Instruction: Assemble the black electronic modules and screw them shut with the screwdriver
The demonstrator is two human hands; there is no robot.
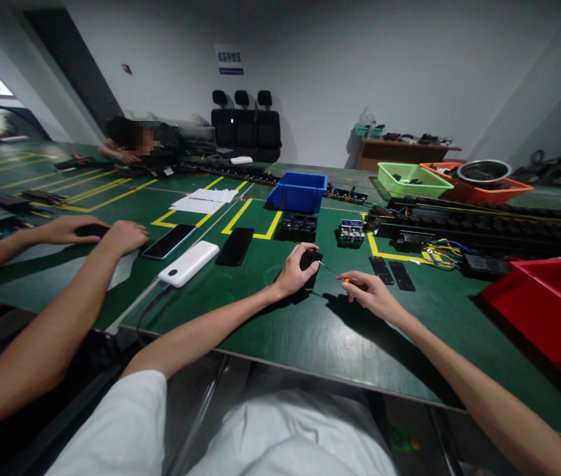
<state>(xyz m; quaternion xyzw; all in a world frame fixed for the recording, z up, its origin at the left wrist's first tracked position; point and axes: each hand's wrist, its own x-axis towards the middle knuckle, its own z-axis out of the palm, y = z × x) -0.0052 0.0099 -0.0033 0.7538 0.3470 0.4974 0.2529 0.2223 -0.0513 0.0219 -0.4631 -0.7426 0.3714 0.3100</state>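
Note:
My left hand (pixel 292 271) is closed round a small black part (pixel 312 260), held just above the green table (pixel 260 317). In my right hand (pixel 370 295) is a screwdriver (pixel 331 268) with an orange patch on its handle. Its thin shaft points left, and the tip meets or nearly meets the black part. Exact contact is too small to make out. Beyond my hands sit a black module block (pixel 298 227) and a smaller block with metallic tops (pixel 351 233). Two flat black plates (pixel 392 273) lie to the right of my right hand.
A blue bin (pixel 300 192) stands ahead, a red bin (pixel 548 311) at right. Green (pixel 412 182) and orange baskets (pixel 499 193) are behind. Phones (pixel 235 247) and a white power bank (pixel 189 263) lie left, beside a co-worker's hands (pixel 122 238). Black rails (pixel 459 225) run along the right.

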